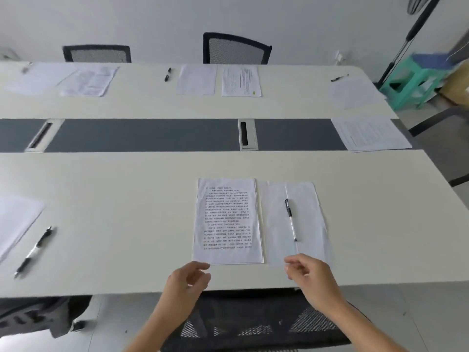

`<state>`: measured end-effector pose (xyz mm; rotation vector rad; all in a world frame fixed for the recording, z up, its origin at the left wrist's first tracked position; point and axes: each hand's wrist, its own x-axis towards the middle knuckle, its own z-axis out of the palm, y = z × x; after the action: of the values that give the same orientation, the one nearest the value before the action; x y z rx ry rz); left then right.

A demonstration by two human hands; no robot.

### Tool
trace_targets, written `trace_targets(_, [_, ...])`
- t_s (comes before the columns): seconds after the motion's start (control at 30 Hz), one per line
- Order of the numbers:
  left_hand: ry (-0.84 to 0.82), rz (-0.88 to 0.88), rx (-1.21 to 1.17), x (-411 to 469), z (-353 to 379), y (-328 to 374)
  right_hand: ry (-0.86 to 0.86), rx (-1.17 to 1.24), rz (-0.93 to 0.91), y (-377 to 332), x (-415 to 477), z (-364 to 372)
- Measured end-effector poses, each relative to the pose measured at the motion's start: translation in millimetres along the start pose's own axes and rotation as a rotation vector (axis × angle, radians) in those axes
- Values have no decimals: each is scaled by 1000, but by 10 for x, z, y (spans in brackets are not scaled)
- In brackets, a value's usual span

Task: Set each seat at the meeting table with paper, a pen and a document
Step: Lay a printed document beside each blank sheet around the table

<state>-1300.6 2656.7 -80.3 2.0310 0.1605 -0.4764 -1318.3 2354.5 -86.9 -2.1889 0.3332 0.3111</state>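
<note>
A printed document [227,221] lies on the near half of the white meeting table [127,199], straight ahead of me. To its right lies a blank creased paper [308,207] with a black-capped pen [290,219] resting lengthwise on it. My left hand [187,282] hovers at the document's near left corner, fingers loosely curled, holding nothing. My right hand [311,275] hovers over the blank paper's near edge, fingers loosely apart, empty. At the far left lie another blank paper [15,222] and a pen [34,251].
Across the table, two seats have paper, document and pen [167,74]. The right end holds a paper [354,94], a pen [339,78] and a document [369,133]. A dark strip [152,135] with cable slots runs down the middle. Mesh chairs [236,48] stand around; a green stool [411,82] at right.
</note>
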Motion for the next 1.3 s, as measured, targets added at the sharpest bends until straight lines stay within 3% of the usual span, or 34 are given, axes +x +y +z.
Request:
trace_targets(0.27, [287, -46, -145, -1427, 113, -85, -157, 176, -75, -68, -833, 14])
trace_targets(0.63, [563, -238, -372, -2928, -132, -690, -440, 138, -213, -523, -1504, 773])
trace_targets(0.83, [713, -243, -436, -3477, -729, -1282, -529, 113, -281, -1130, -1753, 1630])
trace_targets(1.1, [819, -318, -487, -4234, -2041, -2344, -556, 128, -279, -1846, -2291, 3090])
trace_targets(1.3, [859, -327, -512, -4272, -2837, -2804, -579, 97, -284, -2349, -2381, 3680])
